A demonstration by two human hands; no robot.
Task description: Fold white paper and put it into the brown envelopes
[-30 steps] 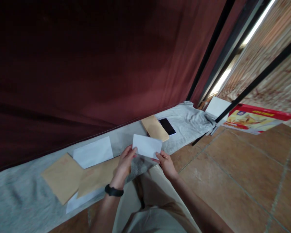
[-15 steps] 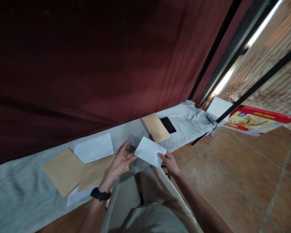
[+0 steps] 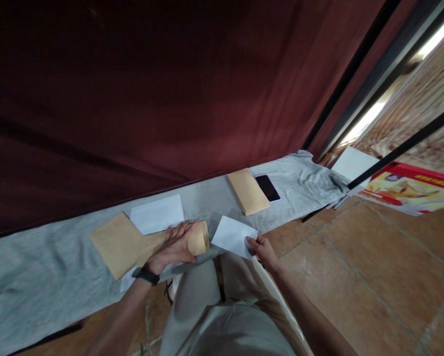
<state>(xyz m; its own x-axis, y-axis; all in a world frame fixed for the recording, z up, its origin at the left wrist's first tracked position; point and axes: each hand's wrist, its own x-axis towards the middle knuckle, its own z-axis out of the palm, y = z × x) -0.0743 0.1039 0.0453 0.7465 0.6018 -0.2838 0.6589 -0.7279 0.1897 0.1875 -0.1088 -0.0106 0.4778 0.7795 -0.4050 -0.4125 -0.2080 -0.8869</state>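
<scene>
My right hand (image 3: 263, 251) pinches a white sheet of paper (image 3: 232, 234) at its right corner, holding it above the cloth's front edge and my lap. My left hand (image 3: 177, 243) lies with spread fingers on a brown paper envelope (image 3: 199, 239), whose right end bulges up in a curl. Partly under that envelope, to its left, is another brown envelope (image 3: 117, 242). Behind my left hand a white sheet (image 3: 157, 213) rests on the cloth. A corner of white paper (image 3: 127, 280) peeks out below the envelopes.
Grey cloth (image 3: 40, 282) covers the long narrow surface. A stack of brown envelopes (image 3: 247, 192) lies beside a dark-screened phone (image 3: 268, 188). Dark red fabric (image 3: 170, 99) hangs along the back. Black poles (image 3: 403, 143), a red and yellow box (image 3: 411, 190) and tiled floor (image 3: 340, 282) are at right.
My left hand has come down from the air beside the white sheet onto the brown envelope. The view has shifted left, and my right hand still holds the sheet.
</scene>
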